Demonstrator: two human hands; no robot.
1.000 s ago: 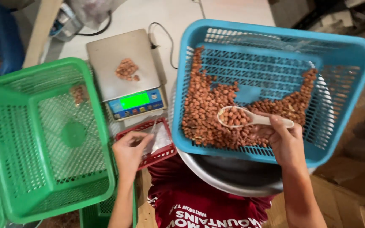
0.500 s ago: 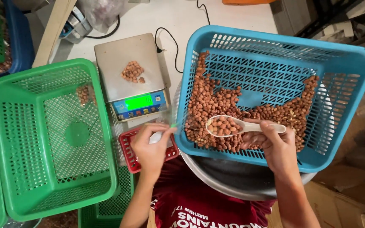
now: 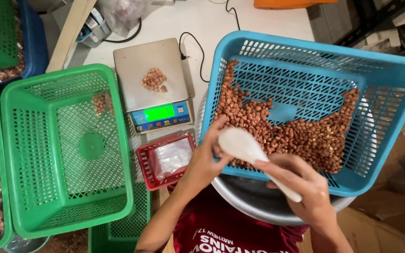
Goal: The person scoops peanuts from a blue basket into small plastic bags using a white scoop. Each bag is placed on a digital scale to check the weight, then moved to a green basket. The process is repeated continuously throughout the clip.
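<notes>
Peanuts (image 3: pixel 305 136) lie heaped in the blue basket (image 3: pixel 399 93), which rests tilted on a metal bowl (image 3: pixel 254 201) in the head view. Over the basket's near edge, the right hand (image 3: pixel 305 187) has its fingers wrapped around the handle of a white scoop (image 3: pixel 242 145), turned bowl-down. The left hand (image 3: pixel 207 159) cups under the scoop's head, fingers curled and touching it. Left of the basket, a scale (image 3: pixel 151 70) carries a small peanut pile (image 3: pixel 154 79). A small red basket (image 3: pixel 167 159) sits below the scale, with a green basket (image 3: pixel 66 150) further left on the desk (image 3: pixel 198 18).
</notes>
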